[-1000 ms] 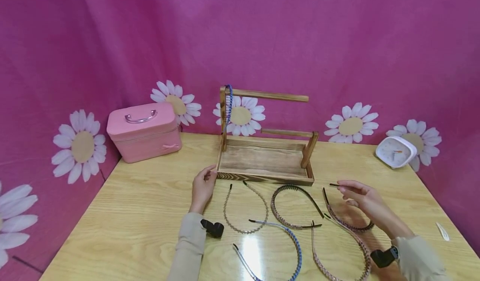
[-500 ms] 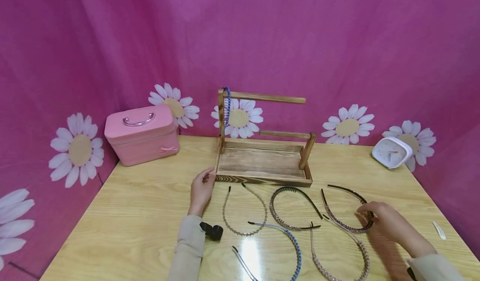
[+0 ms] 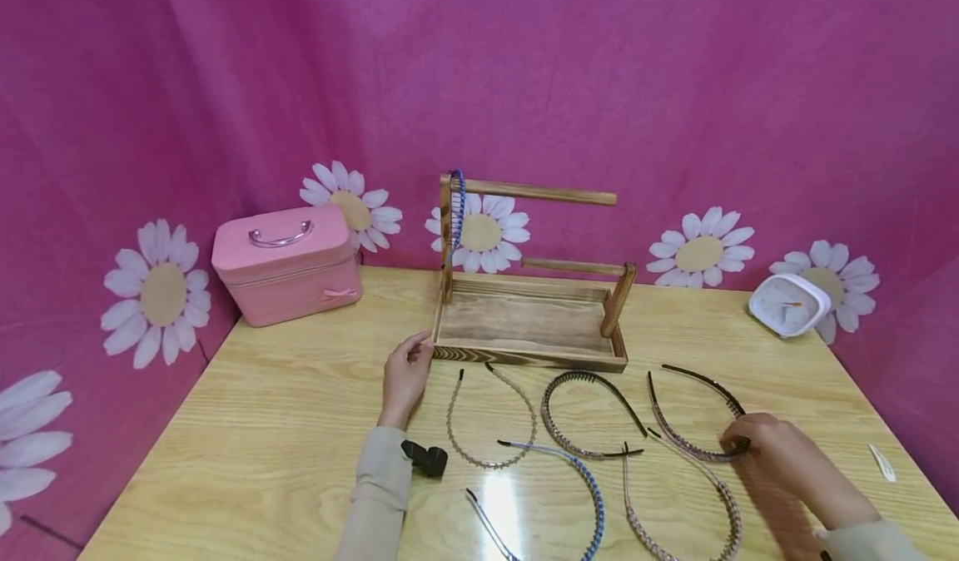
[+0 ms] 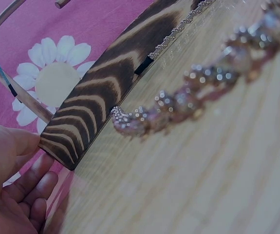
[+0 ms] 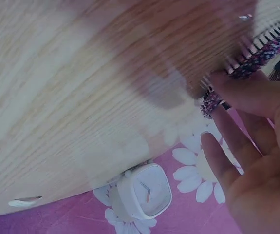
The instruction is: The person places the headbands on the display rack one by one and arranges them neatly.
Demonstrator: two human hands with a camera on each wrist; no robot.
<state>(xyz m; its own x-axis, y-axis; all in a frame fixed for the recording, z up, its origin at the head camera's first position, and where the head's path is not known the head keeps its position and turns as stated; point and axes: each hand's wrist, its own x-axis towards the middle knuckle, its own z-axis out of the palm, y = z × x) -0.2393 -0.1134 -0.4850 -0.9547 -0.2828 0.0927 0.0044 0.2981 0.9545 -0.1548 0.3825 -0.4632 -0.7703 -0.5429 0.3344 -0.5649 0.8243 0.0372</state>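
A wooden headband stand [image 3: 524, 356] with a tray base and two bars stands at the back; a blue headband [image 3: 459, 211] hangs on its upper bar. My left hand [image 3: 405, 379] holds the tray's front left corner, with thumb and fingers around it in the left wrist view. On the right, my right hand [image 3: 785, 459] pinches the curved part of a dark beaded headband [image 3: 693, 449] between thumb and fingers. Its comb teeth show in the right wrist view. Nearby on the table lie a black headband [image 3: 553, 424] and a pinkish headband [image 3: 730, 511].
A thin beaded headband [image 3: 490, 465] and a blue headband [image 3: 595, 503] lie in front of the stand. The pink case [image 3: 288, 270] stands back left, the white clock [image 3: 789, 305] back right. A white hair clip [image 3: 881, 463] lies near the right edge.
My right hand has left the headband's far tip, moved toward me and to the right, and taken hold of its curved part. My left hand stays at the stand's corner.
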